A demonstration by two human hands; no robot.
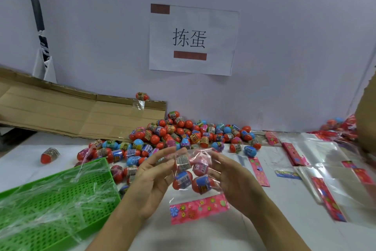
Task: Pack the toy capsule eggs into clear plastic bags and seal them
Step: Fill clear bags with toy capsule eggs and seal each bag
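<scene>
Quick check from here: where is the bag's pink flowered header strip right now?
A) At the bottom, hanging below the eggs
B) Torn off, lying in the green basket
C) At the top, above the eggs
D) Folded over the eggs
A: the pink strip hangs below the eggs in the bag, held between the left hand and right hand.

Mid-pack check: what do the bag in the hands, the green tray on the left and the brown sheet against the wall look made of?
The clear bag with the pink flowered header strip looks like thin glossy plastic film: it crinkles, and the eggs show through. The green perforated tray seems rigid moulded plastic, with even holes and loose clear film over it. The flattened brown sheet looks like matte corrugated cardboard, creased along fold lines.
</scene>
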